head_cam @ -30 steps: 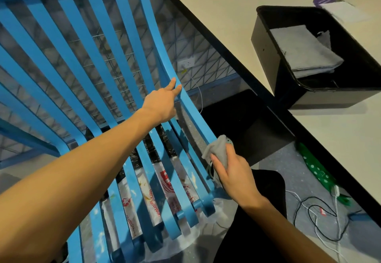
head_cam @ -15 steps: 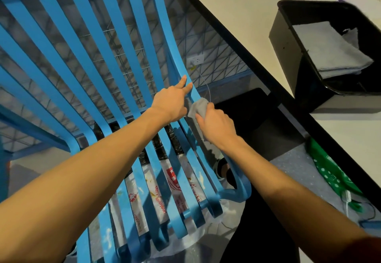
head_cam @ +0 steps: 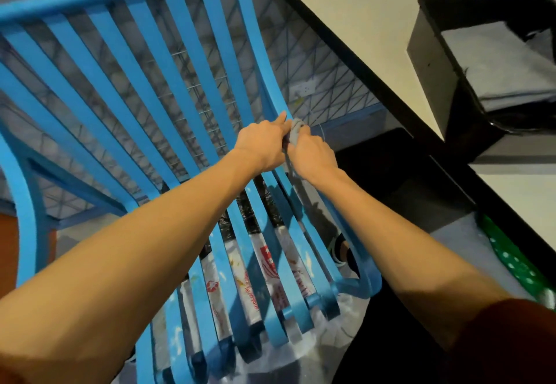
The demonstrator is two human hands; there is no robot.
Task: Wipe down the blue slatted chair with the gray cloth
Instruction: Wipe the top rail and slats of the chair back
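The blue slatted chair (head_cam: 168, 88) fills the left and middle of the view, its curved slats running from the top rail down to the seat front. My left hand (head_cam: 263, 145) grips the rightmost slat at the bend between back and seat. Right beside it, my right hand (head_cam: 313, 154) holds the gray cloth (head_cam: 295, 132) bunched against the same slat's outer edge. Only a small fold of the cloth shows between the two hands, which touch each other.
A white table with a black edge (head_cam: 355, 52) runs along the right. On it stands a black bin (head_cam: 442, 76) holding folded gray cloths (head_cam: 499, 64). Printed plastic sheeting (head_cam: 270, 266) lies under the seat. A green dotted bag (head_cam: 511, 260) lies on the floor at right.
My right hand has carried the cloth up the rightmost slat from near the seat front to beside my left hand. The view has tilted, showing more of the chair's top rail.
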